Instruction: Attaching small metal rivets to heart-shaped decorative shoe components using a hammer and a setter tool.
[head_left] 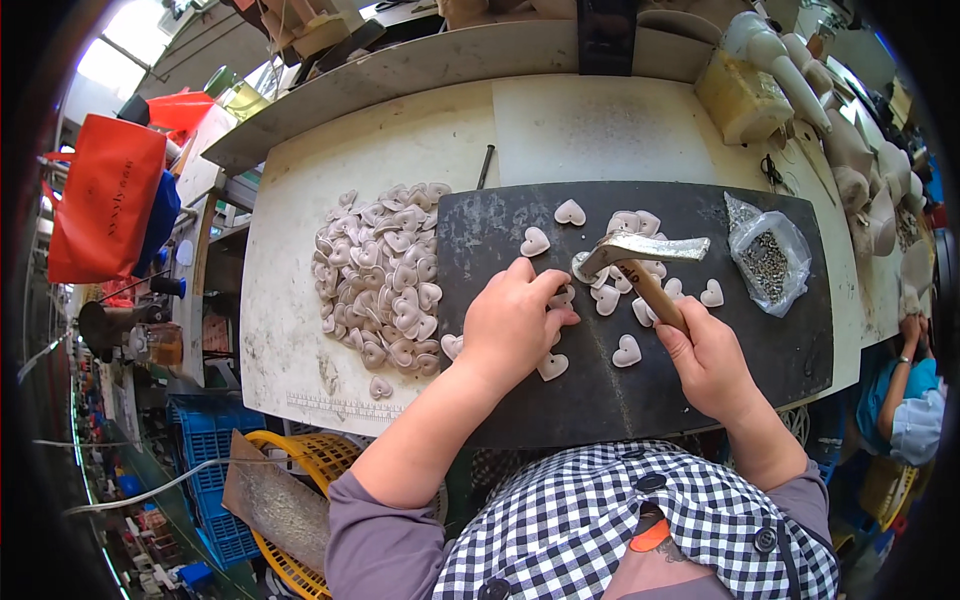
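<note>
My right hand (712,365) is closed round the wooden handle of a claw hammer (655,295). The metal head is raised over the dark board (730,370), just right of my left fingers. My left hand (515,318) has its thumb and fingertips closed on a pale pink heart-shaped piece (564,298), partly hidden by the fingers. Several more heart pieces lie about the board, such as a loose heart (626,351) below the hammer and another heart (535,241) beyond my left hand. To the left, a big pile of hearts (385,275) rests on the white tabletop.
A clear plastic bag of small metal studs (770,260) lies on the board's right side. Behind it are black scissors (771,172) and a yellowish block (742,97). A dark metal rod (486,166) lies past the board. A yellow basket (290,560) stands below, left.
</note>
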